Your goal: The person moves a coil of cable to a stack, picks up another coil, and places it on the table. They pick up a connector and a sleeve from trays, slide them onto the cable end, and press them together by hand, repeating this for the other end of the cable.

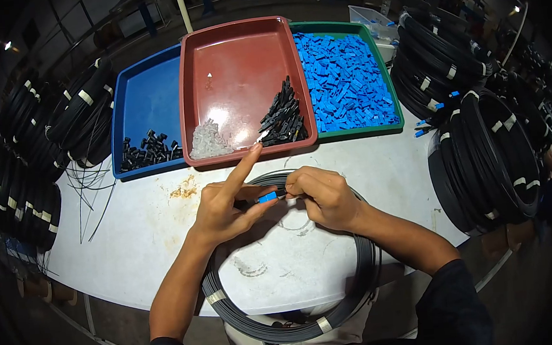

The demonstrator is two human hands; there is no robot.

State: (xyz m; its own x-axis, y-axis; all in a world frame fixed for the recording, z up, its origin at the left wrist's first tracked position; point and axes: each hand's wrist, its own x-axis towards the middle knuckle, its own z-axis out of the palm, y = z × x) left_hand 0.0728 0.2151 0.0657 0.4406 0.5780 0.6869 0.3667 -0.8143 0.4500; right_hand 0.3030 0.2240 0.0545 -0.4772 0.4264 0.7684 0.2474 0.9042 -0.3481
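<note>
A small blue plastic connector (267,198) lies between the thumb and bent fingers of my left hand (217,209), whose index finger points out toward the trays. My right hand (323,196) is closed in a pinch on the black cable end (281,192) at the connector's right side. Its fingertips cover most of that black part. Beneath both hands a coil of black cable (361,263) rests on the white table and hangs over its front edge, bound with pale tape.
Across the back stand a blue tray (146,92) with black parts, a red tray (234,52) with clear and black pieces, and a green tray (392,98) full of blue connectors. Taped cable coils (482,156) are stacked right, more coils (22,199) left.
</note>
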